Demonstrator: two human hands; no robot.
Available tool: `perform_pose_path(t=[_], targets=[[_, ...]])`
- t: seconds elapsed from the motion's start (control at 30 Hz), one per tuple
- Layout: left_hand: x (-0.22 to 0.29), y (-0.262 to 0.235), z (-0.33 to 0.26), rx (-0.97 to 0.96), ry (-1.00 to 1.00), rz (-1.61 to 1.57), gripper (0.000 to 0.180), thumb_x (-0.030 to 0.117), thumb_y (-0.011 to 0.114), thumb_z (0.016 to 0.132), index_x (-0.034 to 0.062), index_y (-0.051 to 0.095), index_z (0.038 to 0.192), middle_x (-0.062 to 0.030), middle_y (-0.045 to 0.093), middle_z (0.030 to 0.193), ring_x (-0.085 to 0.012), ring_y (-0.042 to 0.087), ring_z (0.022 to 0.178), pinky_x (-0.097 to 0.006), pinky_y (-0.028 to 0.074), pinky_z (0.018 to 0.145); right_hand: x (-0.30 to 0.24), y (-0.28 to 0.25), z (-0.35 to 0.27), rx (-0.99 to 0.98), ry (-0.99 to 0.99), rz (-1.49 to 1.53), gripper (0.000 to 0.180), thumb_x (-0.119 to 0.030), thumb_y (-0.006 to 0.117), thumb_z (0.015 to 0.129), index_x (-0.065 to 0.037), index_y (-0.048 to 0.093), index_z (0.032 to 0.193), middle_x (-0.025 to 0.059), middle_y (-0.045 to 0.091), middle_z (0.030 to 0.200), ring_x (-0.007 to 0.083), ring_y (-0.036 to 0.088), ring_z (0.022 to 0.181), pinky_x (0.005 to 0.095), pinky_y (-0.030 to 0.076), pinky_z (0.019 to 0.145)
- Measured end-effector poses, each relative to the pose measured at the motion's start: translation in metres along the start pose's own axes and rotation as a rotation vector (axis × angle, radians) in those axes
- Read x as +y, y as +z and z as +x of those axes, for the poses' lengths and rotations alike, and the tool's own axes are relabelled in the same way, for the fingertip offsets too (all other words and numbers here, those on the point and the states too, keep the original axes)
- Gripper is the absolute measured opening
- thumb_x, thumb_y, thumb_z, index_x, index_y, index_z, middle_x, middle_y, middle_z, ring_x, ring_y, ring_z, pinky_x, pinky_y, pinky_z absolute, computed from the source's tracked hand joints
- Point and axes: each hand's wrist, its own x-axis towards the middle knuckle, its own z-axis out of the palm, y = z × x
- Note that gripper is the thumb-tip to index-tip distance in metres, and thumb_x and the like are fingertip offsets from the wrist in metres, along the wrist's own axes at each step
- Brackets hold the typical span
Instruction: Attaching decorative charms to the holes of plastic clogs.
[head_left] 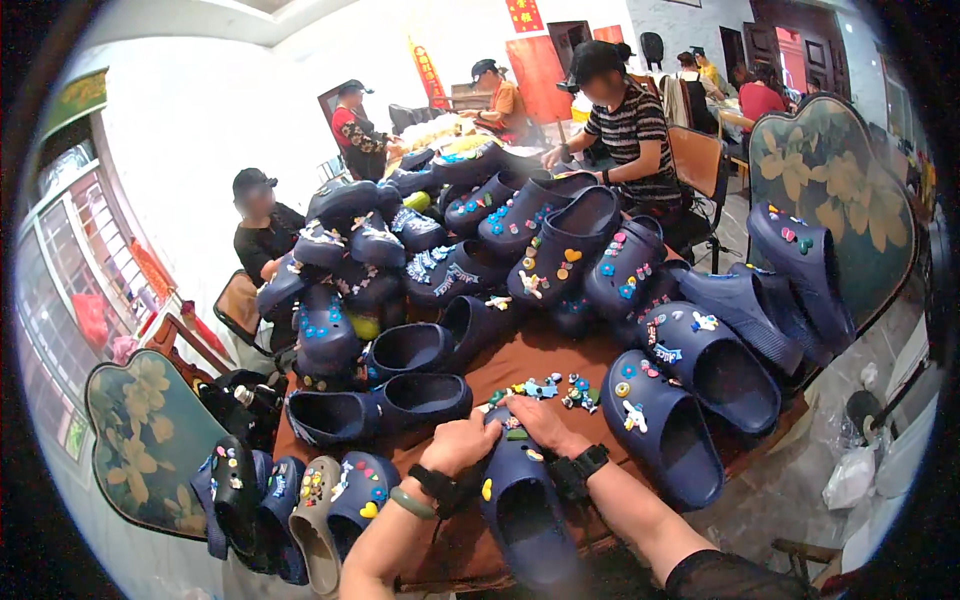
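The navy clog [520,510] lies nearest; left hand [462,443] grips its side, right hand [540,420] pinches a charm [513,424]: press straight, holding steady.

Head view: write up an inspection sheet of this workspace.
Surface: table with a brown top, mostly covered.
Job's things: navy clog at the near edge, toe away from the person, a yellow charm on its left side; loose charms just beyond it.
Clutter: pile of navy clogs, many with charms; more clogs, one beige, hang at the left edge.
Hands: left hand and right hand both rest on the clog's toe; whether they grip it cannot be told.
Cables: nothing seen.
Surroundings: several other people seated or standing at the far end; floral chair backs left and right.
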Motion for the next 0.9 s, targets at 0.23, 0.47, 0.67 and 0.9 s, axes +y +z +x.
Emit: perform_pose_path(t=[0.23,0.47,0.67,0.9], targets=[[-0.002,-0.015,-0.012,-0.071,-0.170,-0.470,0.070,0.059,0.035,0.091,-0.0052,0.048,0.115,-0.0310,0.062,0.097,-0.0435,0.061,0.095,-0.048,0.047,0.082,-0.002,0.000,-0.002,0.000,-0.016,-0.036,0.036,-0.025,0.036,0.098,0.001,0.059,0.110,0.0155,0.061,0.109,0.0267,0.057,0.104,0.0352,0.042,0.092],[-0.010,0.002,-0.010,0.222,0.117,-0.356,0.035,0.032,0.043,0.095,-0.0023,0.050,0.093,-0.0265,0.061,0.075,-0.0438,0.061,0.073,-0.051,0.048,0.065,0.005,-0.001,-0.003,0.022,-0.096,-0.138,0.034,-0.022,0.036,0.097,0.000,0.059,0.109,0.0156,0.061,0.108,0.0272,0.057,0.104,0.0348,0.042,0.092],[-0.013,0.010,-0.010,0.319,0.120,-0.441,0.033,0.032,0.044,0.095,0.0003,0.051,0.091,-0.0247,0.061,0.072,-0.0428,0.060,0.069,-0.052,0.047,0.063,0.000,-0.003,0.000,-0.008,-0.030,-0.059,0.035,-0.023,0.036,0.098,0.001,0.059,0.110,0.0161,0.061,0.109,0.0268,0.057,0.104,0.0345,0.041,0.092],[0.002,-0.002,-0.013,0.302,-0.006,-0.294,0.035,0.038,0.050,0.091,0.0034,0.051,0.089,-0.0205,0.063,0.070,-0.0392,0.063,0.067,-0.050,0.048,0.061,-0.010,-0.002,-0.002,0.028,-0.061,-0.065,0.037,-0.023,0.035,0.096,0.001,0.060,0.106,0.0198,0.061,0.107,0.0336,0.058,0.101,0.0368,0.044,0.089]])
